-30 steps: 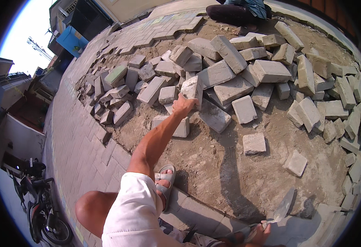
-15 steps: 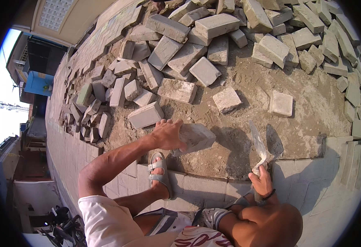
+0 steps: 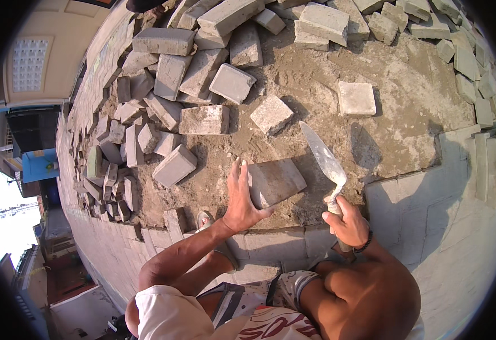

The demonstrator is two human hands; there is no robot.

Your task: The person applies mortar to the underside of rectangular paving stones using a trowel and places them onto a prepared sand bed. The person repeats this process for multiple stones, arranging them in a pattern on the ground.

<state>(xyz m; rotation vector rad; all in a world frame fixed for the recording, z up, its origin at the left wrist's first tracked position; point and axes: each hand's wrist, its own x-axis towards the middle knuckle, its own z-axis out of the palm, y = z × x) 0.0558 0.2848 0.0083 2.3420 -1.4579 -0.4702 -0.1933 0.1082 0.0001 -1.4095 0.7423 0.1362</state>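
Note:
My left hand point(image 3: 241, 203) grips the left end of a grey concrete paving block point(image 3: 276, 182), thumb along its near edge and fingers at its far left corner. The block is low over the sandy bed point(image 3: 327, 161); I cannot tell whether it rests on it. In my right hand point(image 3: 347, 222) is a trowel point(image 3: 323, 156), held by its handle, with the pointed blade aimed away and slightly left, just right of the block and apart from it. Nearest to me, a row of laid pavers point(image 3: 275, 243) borders the bed.
A heap of loose paving blocks point(image 3: 202, 71) spreads across the left and far side. Two single blocks, one tilted point(image 3: 272, 114) and one flat point(image 3: 356, 98), lie on the sand. Laid paving point(image 3: 412, 209) is on the right, beside several stacked slabs point(image 3: 486, 167). My sandalled foot point(image 3: 205, 220) is behind my left forearm.
My left hand has brought the block rightward, its broad face now turned up. The trowel blade has swung left, nearer the block. The whole view has shifted and turned somewhat.

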